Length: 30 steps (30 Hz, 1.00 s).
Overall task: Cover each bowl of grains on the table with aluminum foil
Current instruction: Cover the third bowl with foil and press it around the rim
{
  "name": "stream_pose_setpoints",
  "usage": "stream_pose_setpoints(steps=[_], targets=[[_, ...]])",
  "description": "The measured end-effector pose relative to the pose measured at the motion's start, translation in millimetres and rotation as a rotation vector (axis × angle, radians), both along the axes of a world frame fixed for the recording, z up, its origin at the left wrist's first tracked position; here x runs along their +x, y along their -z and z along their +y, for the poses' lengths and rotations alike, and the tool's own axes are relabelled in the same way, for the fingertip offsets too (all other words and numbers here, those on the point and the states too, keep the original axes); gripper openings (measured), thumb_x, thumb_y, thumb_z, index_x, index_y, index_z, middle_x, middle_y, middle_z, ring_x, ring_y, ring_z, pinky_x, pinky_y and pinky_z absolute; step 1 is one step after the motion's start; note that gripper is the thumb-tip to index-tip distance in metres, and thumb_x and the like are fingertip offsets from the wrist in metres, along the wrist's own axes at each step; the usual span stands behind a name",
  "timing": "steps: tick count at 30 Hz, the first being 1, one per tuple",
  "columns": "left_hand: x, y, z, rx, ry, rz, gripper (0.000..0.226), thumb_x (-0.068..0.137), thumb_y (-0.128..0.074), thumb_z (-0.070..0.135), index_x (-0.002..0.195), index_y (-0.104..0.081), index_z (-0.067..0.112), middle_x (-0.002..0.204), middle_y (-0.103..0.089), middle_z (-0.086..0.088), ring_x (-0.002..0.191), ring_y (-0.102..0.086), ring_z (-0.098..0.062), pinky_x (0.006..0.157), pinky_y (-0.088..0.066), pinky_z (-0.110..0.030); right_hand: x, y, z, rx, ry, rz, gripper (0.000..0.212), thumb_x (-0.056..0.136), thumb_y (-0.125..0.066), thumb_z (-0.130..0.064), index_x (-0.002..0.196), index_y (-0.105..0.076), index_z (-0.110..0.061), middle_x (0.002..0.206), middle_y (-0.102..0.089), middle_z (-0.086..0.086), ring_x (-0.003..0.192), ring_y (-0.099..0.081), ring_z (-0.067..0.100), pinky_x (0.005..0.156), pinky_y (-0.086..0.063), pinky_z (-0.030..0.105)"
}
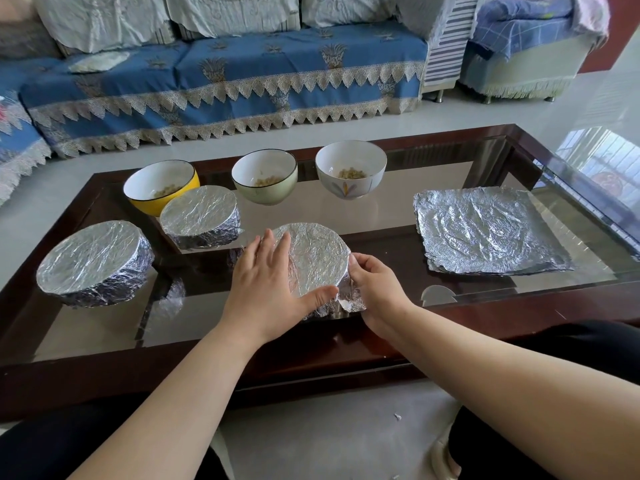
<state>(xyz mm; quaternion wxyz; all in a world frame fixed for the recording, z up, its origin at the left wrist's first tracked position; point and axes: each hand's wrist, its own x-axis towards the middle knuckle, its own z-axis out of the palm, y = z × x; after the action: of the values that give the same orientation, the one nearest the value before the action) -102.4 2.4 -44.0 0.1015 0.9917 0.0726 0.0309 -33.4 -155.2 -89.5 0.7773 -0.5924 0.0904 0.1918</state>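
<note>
A foil-covered bowl stands near the table's front edge. My left hand lies flat on its foil top, thumb along the near rim. My right hand grips the foil at the bowl's right side, fingers curled against the wall. Two more foil-wrapped bowls stand to the left, one at the far left and one behind. Three uncovered bowls with grains stand in a row at the back: yellow, pale green and white. A stack of foil sheets lies flat at the right.
The glass-topped table has a dark wooden frame. A sofa with a blue cover runs along behind it. My knees in dark trousers sit below the front edge. A foil scrap lies on the floor.
</note>
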Motion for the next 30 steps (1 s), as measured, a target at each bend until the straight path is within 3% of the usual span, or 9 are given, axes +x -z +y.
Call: stream_pose_setpoints(steps=[3,9,13,16,25,30], targets=[[0,1,-1,0.009,-0.007,-0.004,0.132,0.053,-0.007,0.1,0.158,-0.003,0.019,0.166,0.0,-0.008,0.151,0.005,-0.024,0.121,0.0,-0.041,0,0,1,0.027,-0.009,0.058,0.02,0.098,-0.057,-0.02,0.107,-0.062,-0.003,0.088,-0.068,0.012,0.069,-0.062,0.02,0.063,-0.055,0.032],[0,2,-2,0.0,-0.018,-0.007,0.131,0.055,-0.009,0.1,0.158,-0.004,0.019,0.166,-0.001,-0.007,0.151,0.005,-0.023,0.122,-0.001,-0.041,1,-2,2,-0.058,-0.017,0.037,0.016,0.098,-0.057,-0.012,0.108,-0.061,0.001,0.083,-0.065,0.01,0.057,-0.057,0.011,0.058,-0.05,0.025],[1,3,-3,0.007,-0.028,-0.002,0.13,0.055,-0.008,0.099,0.158,-0.004,0.019,0.166,0.0,-0.008,0.151,0.005,-0.023,0.122,-0.001,-0.041,1,2,9,-0.202,0.077,-0.07,0.009,0.097,-0.055,-0.01,0.098,-0.053,-0.019,0.098,-0.061,0.012,0.059,-0.051,0.014,0.062,-0.048,0.031],[1,3,-3,0.007,-0.032,-0.001,0.13,0.055,-0.008,0.099,0.158,-0.005,0.019,0.166,0.0,-0.008,0.151,0.005,-0.023,0.121,0.0,-0.04,-2,1,10,-0.231,0.099,-0.145,0.021,0.095,-0.052,-0.003,0.088,-0.048,-0.022,0.086,-0.055,0.008,0.049,-0.05,0.012,0.055,-0.046,0.03],[1,1,-4,0.015,-0.032,0.02,0.131,0.054,-0.005,0.099,0.158,-0.002,0.019,0.166,0.003,-0.009,0.151,0.007,-0.024,0.121,0.001,-0.041,6,-13,0,-0.568,0.013,-0.432,0.032,0.084,-0.054,0.001,0.078,-0.044,-0.029,0.076,-0.059,0.005,0.069,-0.059,0.031,0.06,-0.047,0.034],[1,1,-5,0.043,-0.04,0.025,0.132,0.053,-0.001,0.098,0.158,0.0,0.018,0.166,0.003,-0.011,0.151,0.007,-0.025,0.121,0.002,-0.04,6,-16,-3,-0.77,-0.01,-0.618,0.014,0.084,-0.055,-0.001,0.087,-0.056,-0.014,0.079,-0.051,-0.011,0.092,-0.045,0.019,0.077,-0.039,0.03]])
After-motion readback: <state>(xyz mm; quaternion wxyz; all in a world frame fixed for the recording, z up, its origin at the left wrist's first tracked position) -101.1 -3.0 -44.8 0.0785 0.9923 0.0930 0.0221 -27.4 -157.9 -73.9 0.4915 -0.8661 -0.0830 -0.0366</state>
